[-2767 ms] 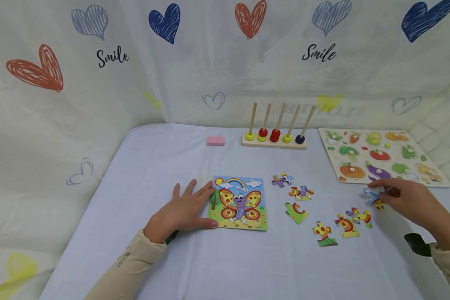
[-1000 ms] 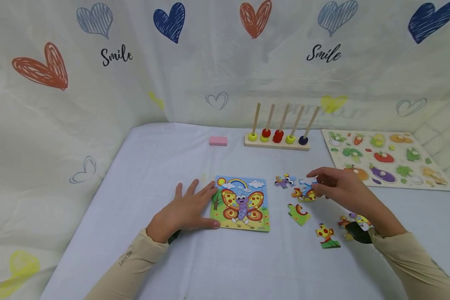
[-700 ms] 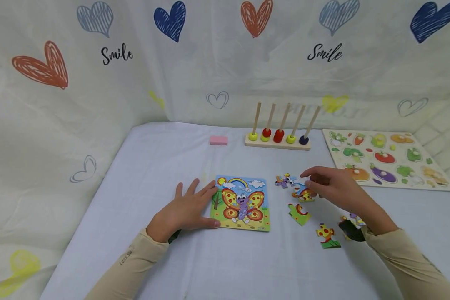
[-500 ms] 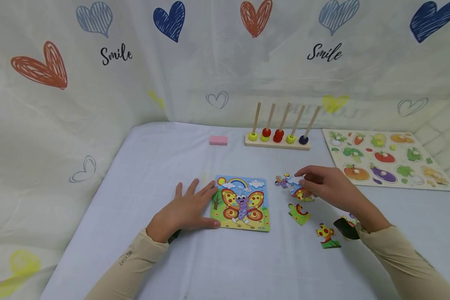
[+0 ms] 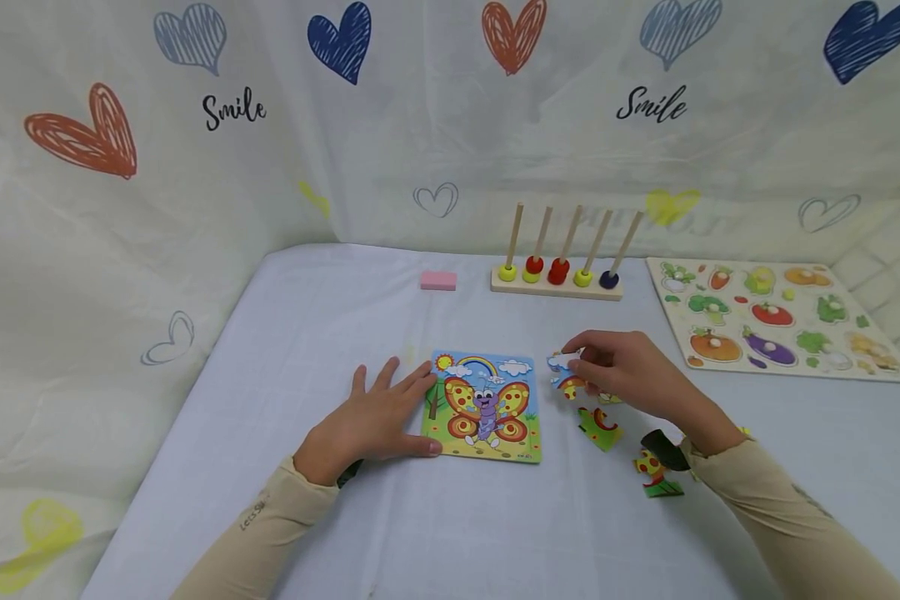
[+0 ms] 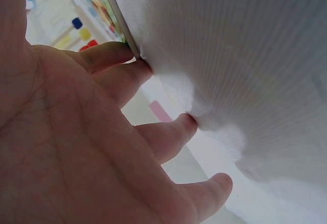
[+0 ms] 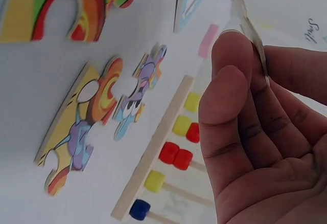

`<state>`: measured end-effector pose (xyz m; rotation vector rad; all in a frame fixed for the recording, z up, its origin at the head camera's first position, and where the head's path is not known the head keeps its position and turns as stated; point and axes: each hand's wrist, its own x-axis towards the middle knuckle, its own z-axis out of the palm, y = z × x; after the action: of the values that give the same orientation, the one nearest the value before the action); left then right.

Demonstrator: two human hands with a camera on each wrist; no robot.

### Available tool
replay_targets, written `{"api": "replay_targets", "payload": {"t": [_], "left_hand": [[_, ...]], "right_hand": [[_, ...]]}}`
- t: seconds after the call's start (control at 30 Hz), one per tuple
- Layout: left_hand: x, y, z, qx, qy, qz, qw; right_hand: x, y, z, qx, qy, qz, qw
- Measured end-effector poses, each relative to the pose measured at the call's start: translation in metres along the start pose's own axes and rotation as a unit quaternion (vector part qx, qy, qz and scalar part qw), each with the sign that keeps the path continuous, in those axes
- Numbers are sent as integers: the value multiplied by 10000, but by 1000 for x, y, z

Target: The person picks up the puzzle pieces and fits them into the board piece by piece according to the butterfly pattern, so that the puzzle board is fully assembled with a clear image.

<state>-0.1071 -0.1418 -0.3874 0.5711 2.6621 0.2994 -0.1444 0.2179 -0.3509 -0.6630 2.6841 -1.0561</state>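
My left hand (image 5: pixel 367 421) lies spread on the cloth, thumb and fingertips at the left edge of a square butterfly puzzle board (image 5: pixel 483 417). In the left wrist view two fingertips (image 6: pixel 138 68) touch the board's edge. Right of the board, my right hand (image 5: pixel 633 375) pinches a cloud-and-wing jigsaw piece (image 5: pixel 561 363) between thumb and fingers, above the table. The right wrist view shows that piece (image 7: pixel 253 35) edge-on. Beneath the hand lie a purple piece with eyes (image 7: pixel 133 104) and a yellow-orange piece (image 7: pixel 76 127). A green piece (image 5: pixel 598 429) lies nearer me.
A bead stacker (image 5: pixel 555 287) and a pink block (image 5: pixel 438 281) stand at the back. A vegetable peg board (image 5: pixel 783 321) lies at the back right. Another jigsaw piece (image 5: pixel 656 477) lies near my right wrist, whose sleeve (image 5: pixel 765 492) hides others.
My right hand picked up the cloud piece at the far right and has carried it left, over the loose pieces, towards the butterfly board. The left hand has stayed in place.
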Motion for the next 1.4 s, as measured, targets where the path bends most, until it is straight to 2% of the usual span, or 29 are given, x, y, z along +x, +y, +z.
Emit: {"api": "replay_targets", "payload": {"t": [0.67,1.17,1.4], "left_hand": [[0,0,-1,-3,24,5,10000],[-1,-1,-1,-53,0,-3,10000],[0,0,-1,-47,-13,-44,10000]], "right_hand": [[29,-13,22,11,-136,-65,9999],[49,-20,41,42,-383,351,9986],[52,-21,46,44,-442,493,9978]]}}
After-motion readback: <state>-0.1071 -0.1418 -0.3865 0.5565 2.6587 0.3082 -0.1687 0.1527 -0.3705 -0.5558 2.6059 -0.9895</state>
